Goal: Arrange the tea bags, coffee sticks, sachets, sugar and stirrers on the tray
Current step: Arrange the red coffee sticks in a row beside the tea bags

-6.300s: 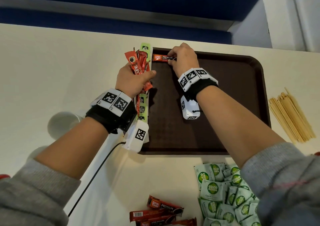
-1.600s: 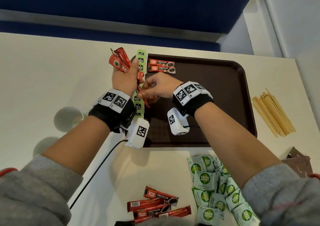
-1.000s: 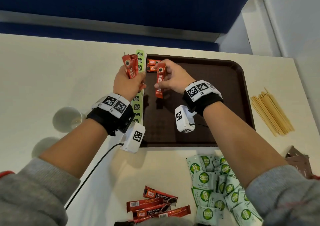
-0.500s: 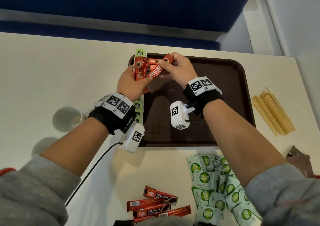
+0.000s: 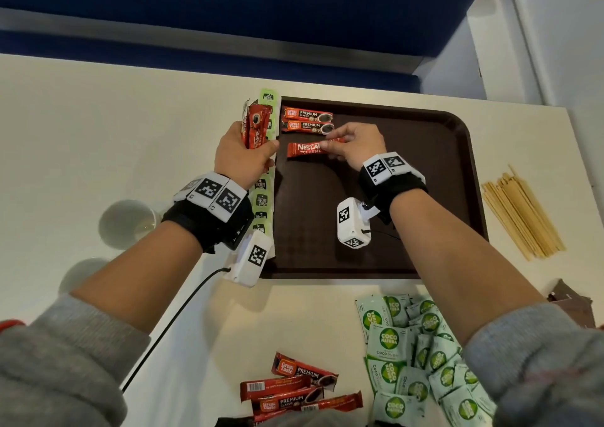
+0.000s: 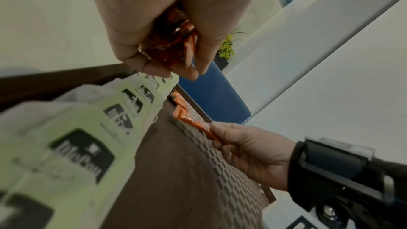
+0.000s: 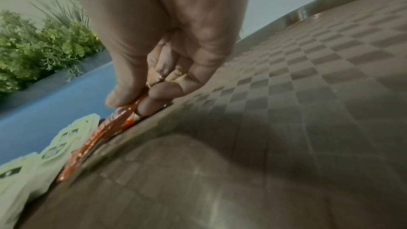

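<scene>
A dark brown tray [image 5: 441, 178] lies on the cream table. Two orange coffee sticks [image 5: 307, 119] sit side by side in its far left corner. Just below them my right hand [image 5: 354, 145] pinches the right end of a red Nescafe stick [image 5: 304, 149] [image 6: 193, 124] [image 7: 105, 128], held flat and low over the tray floor. My left hand [image 5: 242, 155] [image 6: 167, 41] grips a bunch of red coffee sticks [image 5: 255, 122] upright at the tray's left edge. A strip of green tea bags [image 5: 263, 198] [image 6: 88, 137] runs along that left rim.
Wooden stirrers [image 5: 523, 211] lie right of the tray. Green sugar sachets [image 5: 418, 361] and more red coffee sticks [image 5: 294, 390] lie on the near table. A white cup [image 5: 125, 224] stands at the left, brown sachets [image 5: 572, 302] at the far right.
My right hand pulled one red stick from the left hand's bunch, turned it level and brought it down below the two orange sticks on the tray. The left hand kept its bunch.
</scene>
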